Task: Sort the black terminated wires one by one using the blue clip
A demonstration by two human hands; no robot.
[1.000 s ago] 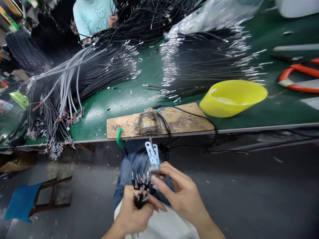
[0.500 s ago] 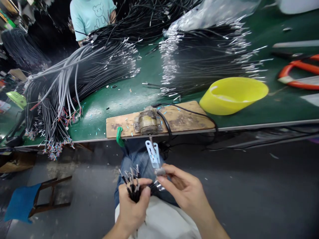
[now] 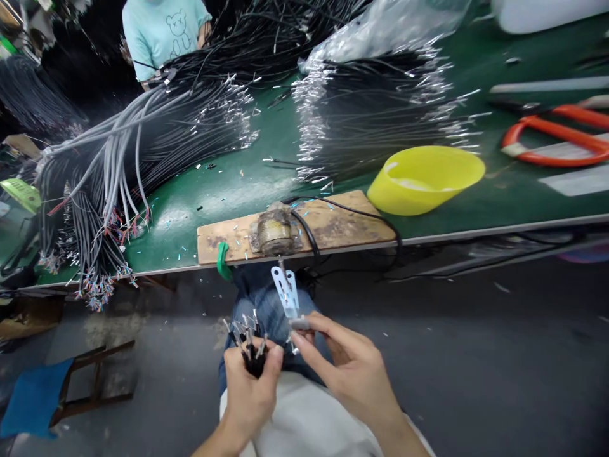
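My left hand [image 3: 248, 395] is closed around a bundle of black cables [image 3: 250, 348], their silvery stripped ends pointing up and away from me. Thumb and finger of my right hand [image 3: 349, 365] pinch the grey near end of a light-blue plastic clip [image 3: 287, 297]. That clip sits on the thin shaft of a small motor [image 3: 276, 232], which is fixed to a wooden board [image 3: 345, 228] at the table edge. Thin silvery wire ends show just below the pinching fingers; which cable they belong to is hidden.
On the green table [image 3: 228, 178] lie piles of black cables [image 3: 371, 114] and grey cables [image 3: 121, 136]. A yellow cup-like holder [image 3: 428, 181], orange-handled scissors [image 3: 554, 139] and a green clamp [image 3: 222, 260] are near. A blue-seated chair [image 3: 40, 393] stands left. A person [image 3: 164, 38] is across the table.
The view has shifted slightly, so most things sit a little further left. My left hand keeps the cables, and the right keeps its pinch at the clip's end.
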